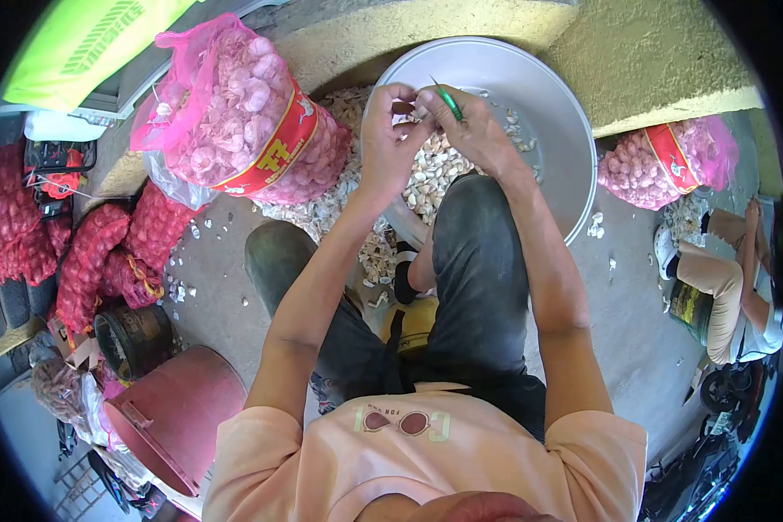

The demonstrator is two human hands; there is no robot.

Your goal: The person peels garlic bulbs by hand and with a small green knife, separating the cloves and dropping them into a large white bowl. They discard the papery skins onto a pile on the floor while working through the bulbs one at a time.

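Observation:
My right hand (pixel 471 132) is closed on a small knife with a green handle (pixel 448 101), its thin pointed blade tipped up and away. Against it, fingertips meeting, my left hand (pixel 391 135) is curled in a pinch; whatever it holds is small and hidden by the fingers. Both hands are above the near left part of a wide pale basin (pixel 572 130). Peeled garlic cloves (pixel 431 174) lie heaped in that basin below my hands, with more scattered toward its far side.
A large pink mesh bag of garlic (pixel 235 113) stands at the left, papery skins (pixel 322 217) around it. Another garlic bag (pixel 670 161) is at the right, near a seated person (pixel 726 278). Red mesh sacks (pixel 96 257) and a red bucket (pixel 183 418) are at the left.

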